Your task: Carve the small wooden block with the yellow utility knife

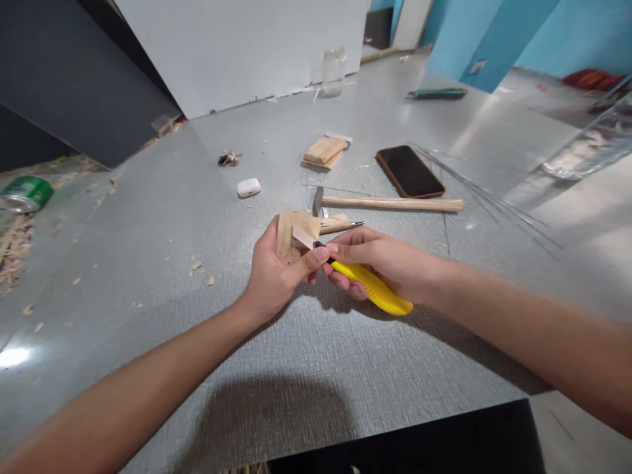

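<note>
My left hand [276,273] is wrapped round a small pale wooden piece [285,236], its thumb reaching to the knife by the blade's base. In my right hand [365,260] is a yellow-handled knife [382,293], and its blade lies against the wood, pointing up and left. Just beyond my hands a thin pointed tool with a wooden handle [338,228] rests on the grey surface. A hammer [390,203] lies behind it, head to the left.
A phone [411,171], thin rods [486,197], a stack of wooden pieces [324,151] and a white case [248,187] lie farther back. Beyond are a glass jar [334,71] and a green tool [437,94]. At the left are a green can [27,194] and wood shavings [14,250].
</note>
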`<action>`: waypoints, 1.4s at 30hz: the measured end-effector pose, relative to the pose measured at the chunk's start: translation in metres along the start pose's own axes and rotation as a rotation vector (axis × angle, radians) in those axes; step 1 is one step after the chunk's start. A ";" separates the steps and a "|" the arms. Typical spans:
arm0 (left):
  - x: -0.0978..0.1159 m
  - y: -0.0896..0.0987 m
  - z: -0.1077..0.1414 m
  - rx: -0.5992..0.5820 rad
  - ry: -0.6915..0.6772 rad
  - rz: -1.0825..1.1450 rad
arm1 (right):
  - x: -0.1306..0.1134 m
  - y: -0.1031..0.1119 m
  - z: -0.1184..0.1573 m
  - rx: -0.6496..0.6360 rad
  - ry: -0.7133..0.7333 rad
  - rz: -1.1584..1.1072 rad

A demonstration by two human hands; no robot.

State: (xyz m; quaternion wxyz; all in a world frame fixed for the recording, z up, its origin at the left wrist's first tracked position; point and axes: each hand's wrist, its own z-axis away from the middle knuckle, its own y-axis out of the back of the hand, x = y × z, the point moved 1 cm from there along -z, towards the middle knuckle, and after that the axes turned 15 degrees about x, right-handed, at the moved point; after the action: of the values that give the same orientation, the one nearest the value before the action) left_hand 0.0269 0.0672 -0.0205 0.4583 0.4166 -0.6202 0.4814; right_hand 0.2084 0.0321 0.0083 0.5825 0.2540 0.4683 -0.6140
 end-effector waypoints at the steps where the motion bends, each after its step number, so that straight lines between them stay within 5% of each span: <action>1: 0.000 0.000 0.000 0.004 -0.002 -0.010 | 0.001 -0.001 -0.001 0.024 0.016 -0.009; 12: -0.006 0.001 0.003 0.100 0.033 -0.114 | 0.012 -0.022 0.003 0.261 0.090 -0.226; 25: -0.002 0.003 0.002 -0.003 0.075 0.093 | 0.000 -0.001 0.001 -0.049 0.023 -0.021; 37: 0.002 0.001 0.005 -0.051 0.136 0.028 | -0.012 0.018 -0.003 -0.168 0.024 0.201; 42: 0.002 0.004 0.005 0.012 0.058 -0.052 | -0.016 0.020 -0.002 -0.181 0.005 0.220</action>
State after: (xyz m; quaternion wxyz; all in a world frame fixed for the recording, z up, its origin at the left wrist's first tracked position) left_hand 0.0215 0.0629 -0.0203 0.4861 0.4213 -0.5927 0.4847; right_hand 0.2300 0.0434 0.0154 0.6656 0.2514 0.4926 -0.5011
